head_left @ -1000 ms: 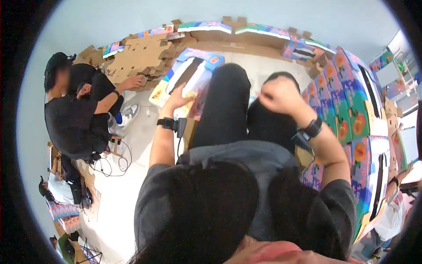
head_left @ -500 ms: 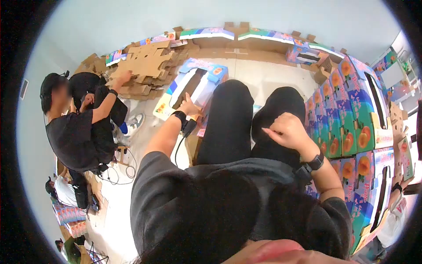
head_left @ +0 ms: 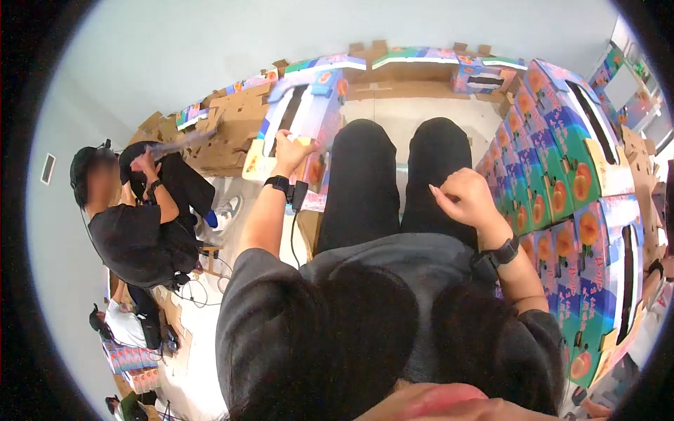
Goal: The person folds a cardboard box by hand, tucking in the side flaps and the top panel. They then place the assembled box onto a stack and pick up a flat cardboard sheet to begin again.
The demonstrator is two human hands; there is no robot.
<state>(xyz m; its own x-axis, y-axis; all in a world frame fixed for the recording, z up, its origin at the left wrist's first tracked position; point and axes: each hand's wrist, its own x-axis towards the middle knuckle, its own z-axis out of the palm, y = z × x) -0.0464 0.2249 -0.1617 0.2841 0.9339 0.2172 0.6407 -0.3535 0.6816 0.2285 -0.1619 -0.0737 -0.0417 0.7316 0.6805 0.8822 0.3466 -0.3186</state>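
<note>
My left hand grips the near end of a printed peach carton, its fingers at the long dark slot in the top. The carton stands left of my knees, tilted, above another printed surface partly hidden under it. My right hand is curled over my right thigh, near no carton; its fingers are folded in and nothing shows in them.
Stacked peach cartons rise close on my right. Flat brown cardboard lies at the left, beside a seated person in black. Further cartons line the wall ahead. Cables lie on the floor.
The carton under my left hand has shifted up and to the left in view. The neighbouring person's hand has come back from the flat cardboard and holds something thin and blurred.
</note>
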